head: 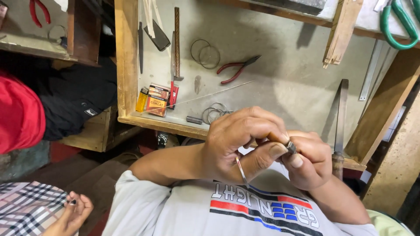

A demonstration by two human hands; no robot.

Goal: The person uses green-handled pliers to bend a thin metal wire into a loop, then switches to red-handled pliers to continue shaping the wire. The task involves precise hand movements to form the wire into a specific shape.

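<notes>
Head view, looking down. Near the front left corner of the bench (280,83) lie two flat rectangular packets (156,99) in orange and brown, stacked slightly askew, with a yellow lighter (141,99) just beside them on the left and a red-handled tool (174,94) touching their right edge. Further back on the grey bench surface lie red-handled pliers (236,70), thin wire rings (205,54) and a long thin wire (210,94). A second bunch of rings (214,113) sits near the front rim, beside a small dark block (194,119). The bench has a raised wooden rim; a knife blade (340,118) stands at its right front.

In front of the bench, the left hand (238,146) and right hand (308,159) meet. Fingers (271,153) of both are closed tightly on a small metal ring (290,147), held between the thumbs. A thin metal strip (241,169) hangs below the left hand. At lower left, another person's hand (74,209) shows beside a checked sleeve.
</notes>
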